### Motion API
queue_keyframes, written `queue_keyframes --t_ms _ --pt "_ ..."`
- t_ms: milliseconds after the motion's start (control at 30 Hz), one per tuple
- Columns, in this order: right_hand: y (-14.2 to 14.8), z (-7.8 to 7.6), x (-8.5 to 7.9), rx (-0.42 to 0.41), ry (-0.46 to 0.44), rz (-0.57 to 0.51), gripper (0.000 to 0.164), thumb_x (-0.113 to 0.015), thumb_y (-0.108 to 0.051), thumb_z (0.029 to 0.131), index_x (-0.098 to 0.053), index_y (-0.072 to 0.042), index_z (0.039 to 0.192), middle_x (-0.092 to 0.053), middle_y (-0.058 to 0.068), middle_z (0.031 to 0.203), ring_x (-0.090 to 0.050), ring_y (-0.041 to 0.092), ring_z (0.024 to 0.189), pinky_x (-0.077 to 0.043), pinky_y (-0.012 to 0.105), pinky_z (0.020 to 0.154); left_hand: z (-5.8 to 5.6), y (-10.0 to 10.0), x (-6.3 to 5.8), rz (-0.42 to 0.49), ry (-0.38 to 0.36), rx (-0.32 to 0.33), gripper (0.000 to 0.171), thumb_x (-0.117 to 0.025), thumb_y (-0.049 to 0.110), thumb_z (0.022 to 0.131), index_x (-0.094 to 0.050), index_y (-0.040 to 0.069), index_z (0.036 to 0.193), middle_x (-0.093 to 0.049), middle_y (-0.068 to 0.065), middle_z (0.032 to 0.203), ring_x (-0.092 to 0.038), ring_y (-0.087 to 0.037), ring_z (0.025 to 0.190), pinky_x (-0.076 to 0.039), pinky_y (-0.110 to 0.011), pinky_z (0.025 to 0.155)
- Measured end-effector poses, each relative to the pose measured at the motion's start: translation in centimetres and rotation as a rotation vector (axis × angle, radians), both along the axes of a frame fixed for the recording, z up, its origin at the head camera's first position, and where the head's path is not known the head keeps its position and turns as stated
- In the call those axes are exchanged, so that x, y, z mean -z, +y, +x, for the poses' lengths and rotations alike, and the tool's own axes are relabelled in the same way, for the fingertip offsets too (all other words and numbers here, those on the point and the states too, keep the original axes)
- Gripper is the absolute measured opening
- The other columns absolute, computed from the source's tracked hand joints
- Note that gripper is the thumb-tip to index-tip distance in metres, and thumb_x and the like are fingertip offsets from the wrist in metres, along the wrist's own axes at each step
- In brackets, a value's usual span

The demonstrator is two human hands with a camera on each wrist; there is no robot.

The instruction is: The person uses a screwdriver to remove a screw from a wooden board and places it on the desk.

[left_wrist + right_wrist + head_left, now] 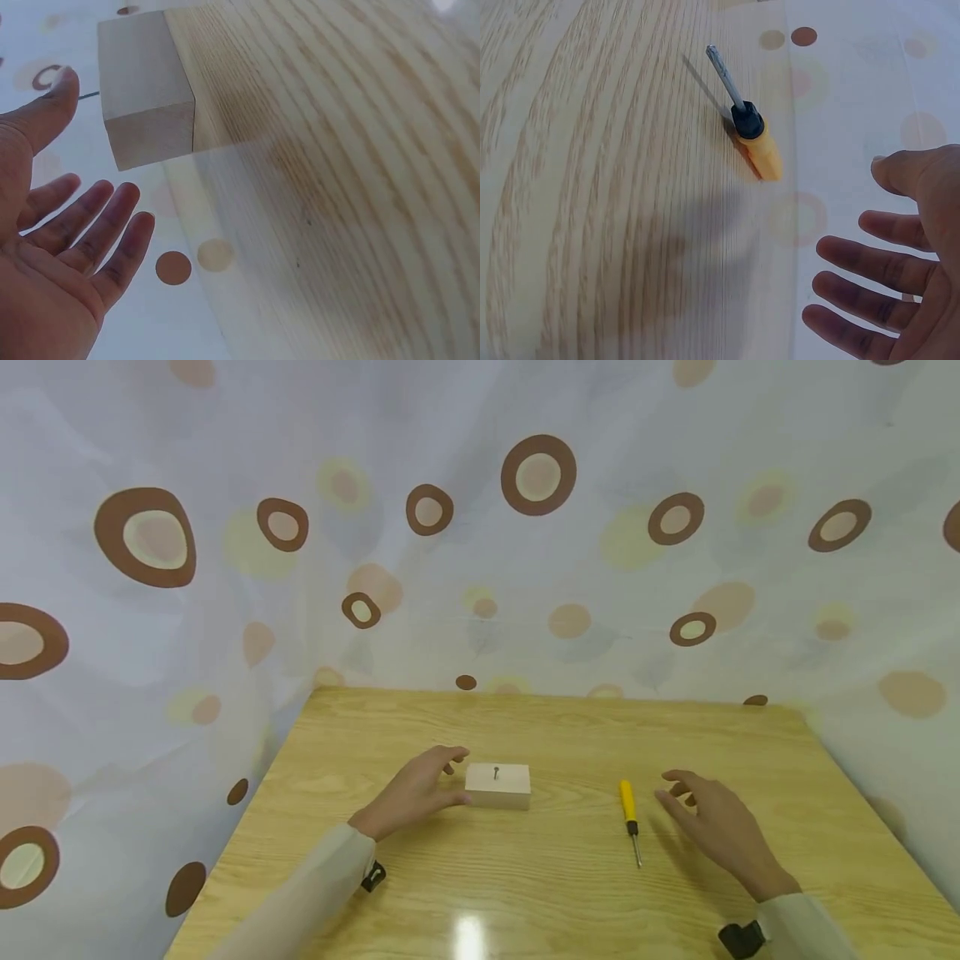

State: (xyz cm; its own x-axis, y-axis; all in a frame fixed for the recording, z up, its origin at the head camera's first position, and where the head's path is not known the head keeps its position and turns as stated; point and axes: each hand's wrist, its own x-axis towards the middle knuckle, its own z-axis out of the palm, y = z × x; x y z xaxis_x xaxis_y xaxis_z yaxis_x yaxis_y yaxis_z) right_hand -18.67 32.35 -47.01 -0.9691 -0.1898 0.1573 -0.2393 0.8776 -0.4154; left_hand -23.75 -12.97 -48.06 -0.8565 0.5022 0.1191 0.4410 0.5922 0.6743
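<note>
A pale wooden block (pixel 498 787) lies on the table with a screw (pixel 496 772) standing up from its top. My left hand (pixel 417 789) is at the block's left end, thumb and fingers spread apart. In the left wrist view the block (pixel 146 82) shows beyond the thumb, and the palm holds nothing. To the right lies a screwdriver (pixel 628 810) with a yellow handle and black collar, its metal tip toward the near edge. My right hand (pixel 716 827) hovers just right of it, fingers loosely bent. The right wrist view shows the screwdriver (pixel 757 146) apart from the fingers.
The wood-grain table (pixel 555 893) spreads under both hands. A white sheet (pixel 480 560) with brown and beige spots hangs behind it and along both sides. Light glares off the table near its front.
</note>
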Motion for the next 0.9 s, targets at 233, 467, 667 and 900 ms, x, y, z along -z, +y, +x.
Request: queue_keyframes --t_ms 233,467,667,900 --pt "-0.8 -0.4 0.3 -0.008 -0.003 -0.010 0.053 -0.057 -0.041 0.107 -0.058 0.003 0.138 -0.071 0.017 0.113 -0.068 0.034 0.096 -0.056 0.055 0.076 -0.7 0.8 -0.1 -0.054 0.039 0.020 0.072 -0.077 0.043 0.092 -0.051 0.009 0.150 -0.060 -0.005 0.140 -0.060 -0.019 0.115 -0.053 -0.040 0.094" --pt "-2.0 -1.2 0.7 -0.037 0.005 0.003 0.051 -0.060 -0.038 0.106 -0.059 0.002 0.137 -0.073 0.015 0.110 -0.069 0.031 0.094 -0.057 0.052 0.075 -0.9 1.2 -0.2 -0.083 0.079 0.036 0.057 -0.077 0.037 0.094 -0.061 0.009 0.140 -0.065 -0.001 0.127 -0.063 -0.016 0.105 -0.053 -0.036 0.088" --pt "-2.9 -1.9 0.9 -0.026 -0.009 -0.006 0.052 -0.062 -0.039 0.105 -0.060 0.001 0.137 -0.073 0.012 0.107 -0.068 0.026 0.088 -0.057 0.047 0.071 -1.2 1.5 0.0 -0.116 0.118 0.061 0.055 -0.078 0.038 0.092 -0.063 0.008 0.136 -0.066 -0.003 0.126 -0.062 -0.015 0.101 -0.054 -0.033 0.085" --pt "-3.9 -2.6 1.4 -0.032 -0.009 0.002 0.049 -0.066 -0.033 0.102 -0.061 0.003 0.135 -0.073 0.015 0.104 -0.069 0.025 0.081 -0.057 0.044 0.065 -1.2 1.8 0.1 -0.130 0.159 0.086 0.058 -0.082 0.032 0.089 -0.063 0.003 0.135 -0.063 -0.009 0.130 -0.062 -0.019 0.099 -0.054 -0.033 0.083"
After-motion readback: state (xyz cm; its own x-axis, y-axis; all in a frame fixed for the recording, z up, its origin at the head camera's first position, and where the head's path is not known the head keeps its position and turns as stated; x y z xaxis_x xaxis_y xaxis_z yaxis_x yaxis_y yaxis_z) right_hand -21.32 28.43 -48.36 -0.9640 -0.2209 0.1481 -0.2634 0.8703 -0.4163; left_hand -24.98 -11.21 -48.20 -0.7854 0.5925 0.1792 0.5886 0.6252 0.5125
